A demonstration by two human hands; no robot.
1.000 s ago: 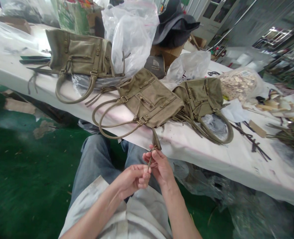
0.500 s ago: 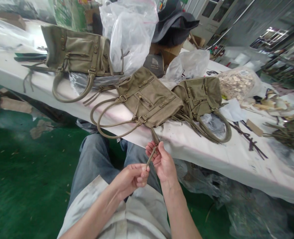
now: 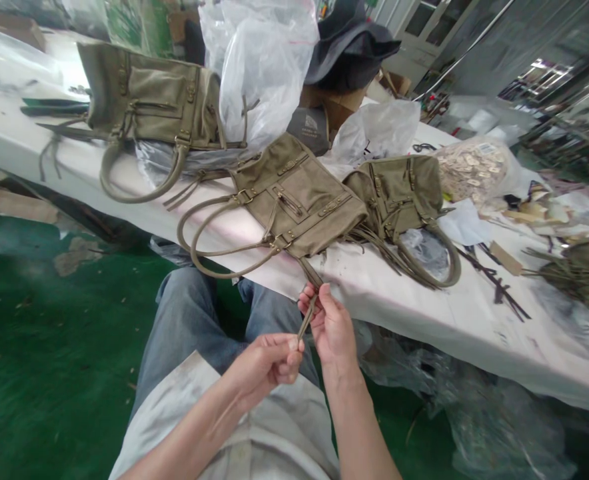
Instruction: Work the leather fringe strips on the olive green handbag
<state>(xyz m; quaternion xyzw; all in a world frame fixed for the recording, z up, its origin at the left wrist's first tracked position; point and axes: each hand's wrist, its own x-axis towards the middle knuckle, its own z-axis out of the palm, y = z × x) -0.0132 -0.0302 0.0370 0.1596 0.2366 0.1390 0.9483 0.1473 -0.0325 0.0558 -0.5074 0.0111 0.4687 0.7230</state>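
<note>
Olive strap runs straight from the left hand, closed in a pinch of thumb and forefinger on its lower end, to the right hand, half open, curled fingers touching it higher up. The olive handbag lies just beyond both on the white-covered counter.

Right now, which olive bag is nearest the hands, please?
The middle bag: the left hand grips and right hand touches a strap by its corner; the left bag and right bag lie farther away.
</note>
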